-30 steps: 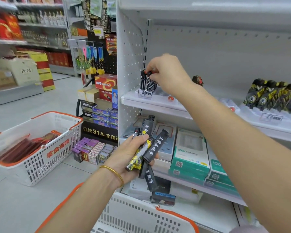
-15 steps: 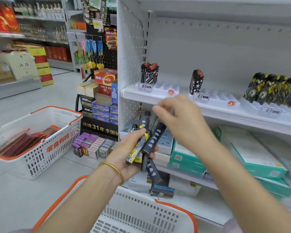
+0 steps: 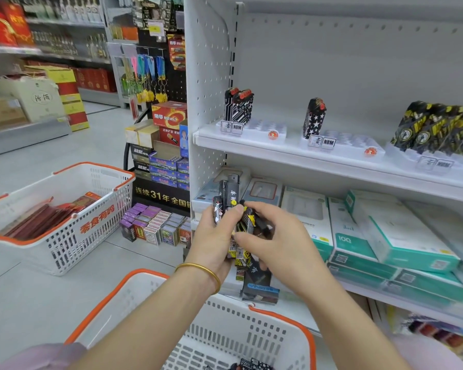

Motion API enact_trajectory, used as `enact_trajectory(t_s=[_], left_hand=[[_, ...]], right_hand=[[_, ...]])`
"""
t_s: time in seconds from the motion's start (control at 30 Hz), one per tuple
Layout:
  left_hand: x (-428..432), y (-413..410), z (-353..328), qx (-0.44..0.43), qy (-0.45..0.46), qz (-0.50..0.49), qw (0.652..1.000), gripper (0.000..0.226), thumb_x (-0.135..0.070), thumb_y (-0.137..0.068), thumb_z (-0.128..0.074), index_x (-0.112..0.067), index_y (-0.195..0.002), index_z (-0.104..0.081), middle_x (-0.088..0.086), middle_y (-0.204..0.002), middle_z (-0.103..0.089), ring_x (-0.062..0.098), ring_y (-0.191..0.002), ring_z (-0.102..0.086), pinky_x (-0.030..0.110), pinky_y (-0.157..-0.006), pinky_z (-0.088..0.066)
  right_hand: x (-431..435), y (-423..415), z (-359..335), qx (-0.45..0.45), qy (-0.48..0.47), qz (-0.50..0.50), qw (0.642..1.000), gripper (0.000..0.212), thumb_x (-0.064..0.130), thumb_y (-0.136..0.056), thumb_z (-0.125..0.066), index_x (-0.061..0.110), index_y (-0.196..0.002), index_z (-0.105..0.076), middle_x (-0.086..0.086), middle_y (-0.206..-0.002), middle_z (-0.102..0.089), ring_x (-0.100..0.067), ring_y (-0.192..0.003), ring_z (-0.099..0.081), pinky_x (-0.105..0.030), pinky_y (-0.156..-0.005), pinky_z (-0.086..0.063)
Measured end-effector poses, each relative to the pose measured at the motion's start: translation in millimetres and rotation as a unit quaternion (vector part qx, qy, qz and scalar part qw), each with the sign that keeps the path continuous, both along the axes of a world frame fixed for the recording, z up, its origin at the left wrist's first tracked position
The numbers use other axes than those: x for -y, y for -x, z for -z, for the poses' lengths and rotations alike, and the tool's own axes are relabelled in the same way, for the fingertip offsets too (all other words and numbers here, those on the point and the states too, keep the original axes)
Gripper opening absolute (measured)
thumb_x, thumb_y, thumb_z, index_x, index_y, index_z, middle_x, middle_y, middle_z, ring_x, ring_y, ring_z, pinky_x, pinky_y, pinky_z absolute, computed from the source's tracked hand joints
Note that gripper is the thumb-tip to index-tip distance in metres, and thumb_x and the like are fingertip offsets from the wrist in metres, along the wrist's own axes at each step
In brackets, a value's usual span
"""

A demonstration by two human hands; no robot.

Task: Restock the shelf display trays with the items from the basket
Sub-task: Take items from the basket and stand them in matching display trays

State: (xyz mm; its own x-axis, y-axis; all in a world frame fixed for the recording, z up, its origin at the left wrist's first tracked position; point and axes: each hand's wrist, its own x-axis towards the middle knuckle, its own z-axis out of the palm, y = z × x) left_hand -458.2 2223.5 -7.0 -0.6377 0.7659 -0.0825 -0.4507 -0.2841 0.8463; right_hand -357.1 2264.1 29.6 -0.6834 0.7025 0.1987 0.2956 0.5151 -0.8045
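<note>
Right hand (image 3: pixel 278 249) is back down from the white plastic display tray (image 3: pixel 262 129). I have it pinching at the bundle of slim black and yellow lighters (image 3: pixel 245 228), which my left hand (image 3: pixel 214 236) grips well below the tray. Two black-and-white patterned lighters (image 3: pixel 238 105) now stand at the tray's left end and most slots are bare, so restocking goes on. The white orange-rimmed basket (image 3: pixel 225 340) is far below the tray. Teal boxes (image 3: pixel 358 241) below-right crowd the hands.
</note>
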Motion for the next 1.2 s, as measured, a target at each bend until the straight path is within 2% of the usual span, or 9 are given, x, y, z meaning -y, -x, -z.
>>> enact_trajectory(t_s=[0.17,0.27,0.47,0.6,0.73,0.87,0.97,1.13,1.2], left_hand=[[-2.2,0.0,0.9,0.018,-0.005,-0.005,1.0,0.01,-0.014,-0.088,-0.061,-0.016,-0.097,-0.057,0.014,-0.087,-0.068,0.026,-0.071,-0.066,0.033,-0.054,-0.054],[-2.3,0.6,2.2,0.034,-0.005,-0.003,0.999,0.008,-0.014,-0.088,-0.061,-0.018,-0.093,-0.057,0.013,-0.084,-0.068,0.027,-0.072,-0.065,0.036,-0.059,-0.055],[0.0,5.4,2.3,0.065,-0.005,0.04,0.997,0.031,-0.018,-0.086,-0.062,-0.008,-0.115,-0.055,0.013,-0.076,-0.069,0.025,-0.061,-0.067,0.033,-0.05,-0.053],[1.4,7.4,1.2,0.082,-0.011,0.061,0.995,0.05,-0.02,-0.076,-0.068,-0.002,-0.121,-0.055,0.019,-0.087,-0.069,0.029,-0.067,-0.067,0.039,-0.058,-0.057],[2.2,6.7,0.3,0.081,0.001,0.068,0.994,0.075,-0.024,-0.06,-0.073,0.002,-0.127,-0.051,0.027,-0.104,-0.063,0.034,-0.079,-0.063,0.048,-0.074,-0.054],[2.1,6.1,2.7,0.092,0.018,0.053,0.994,0.068,-0.018,-0.068,-0.074,0.001,-0.128,-0.049,0.026,-0.102,-0.062,0.034,-0.079,-0.062,0.046,-0.065,-0.055],[1.6,6.1,5.6,0.091,0.032,0.038,0.995,0.059,-0.016,-0.074,-0.071,-0.001,-0.127,-0.05,0.025,-0.1,-0.063,0.035,-0.078,-0.063,0.043,-0.062,-0.054],[2.3,6.2,4.6,0.086,0.04,0.03,0.995,0.065,-0.019,-0.069,-0.076,-0.002,-0.126,-0.051,0.03,-0.105,-0.063,0.035,-0.078,-0.062,0.054,-0.075,-0.053],[0.6,7.3,6.3,0.081,0.038,0.018,0.996,0.049,-0.015,-0.078,-0.07,-0.002,-0.122,-0.052,0.025,-0.095,-0.064,0.033,-0.072,-0.063,0.047,-0.067,-0.055]], right_hand=[[-1.1,-0.3,11.9,-0.033,0.034,0.017,0.999,0.042,0.016,-0.087,-0.058,0.032,-0.125,-0.05,0.022,-0.084,-0.056,0.003,-0.055,-0.05,-0.014,-0.06,-0.037],[0.1,-2.8,15.1,-0.056,0.059,0.016,0.997,0.04,0.012,-0.087,-0.058,0.035,-0.119,-0.05,0.023,-0.085,-0.058,0.002,-0.058,-0.051,-0.011,-0.054,-0.04],[1.1,-4.4,21.5,-0.107,0.115,0.01,0.988,0.036,0.005,-0.086,-0.057,0.032,-0.108,-0.049,0.001,-0.087,-0.069,-0.014,-0.061,-0.051,-0.029,-0.057,-0.047],[-1.4,-7.1,23.1,-0.147,0.134,-0.008,0.98,0.033,0.0,-0.086,-0.057,0.026,-0.105,-0.05,0.004,-0.092,-0.072,-0.021,-0.072,-0.06,-0.029,-0.065,-0.051],[-5.0,-10.0,23.7,-0.178,0.198,-0.021,0.964,0.032,-0.002,-0.086,-0.058,0.021,-0.107,-0.056,-0.001,-0.099,-0.072,-0.026,-0.092,-0.067,-0.047,-0.086,-0.053],[-6.0,-11.8,30.8,-0.176,0.227,-0.027,0.957,0.03,0.004,-0.086,-0.061,0.024,-0.108,-0.058,0.001,-0.111,-0.066,-0.024,-0.083,-0.063,-0.05,-0.073,-0.051],[-5.4,-11.4,35.4,-0.185,0.257,-0.028,0.948,0.029,0.003,-0.086,-0.061,0.023,-0.107,-0.059,0.001,-0.111,-0.064,-0.018,-0.075,-0.058,-0.035,-0.06,-0.044],[-10.2,-12.5,37.4,-0.203,0.296,-0.032,0.933,0.031,0.002,-0.084,-0.062,0.026,-0.103,-0.065,0.004,-0.107,-0.063,-0.025,-0.081,-0.056,-0.044,-0.07,-0.045],[-10.6,-13.9,37.2,-0.203,0.306,-0.039,0.929,0.032,0.002,-0.084,-0.063,0.026,-0.105,-0.066,0.006,-0.106,-0.064,-0.025,-0.081,-0.055,-0.042,-0.069,-0.044]])
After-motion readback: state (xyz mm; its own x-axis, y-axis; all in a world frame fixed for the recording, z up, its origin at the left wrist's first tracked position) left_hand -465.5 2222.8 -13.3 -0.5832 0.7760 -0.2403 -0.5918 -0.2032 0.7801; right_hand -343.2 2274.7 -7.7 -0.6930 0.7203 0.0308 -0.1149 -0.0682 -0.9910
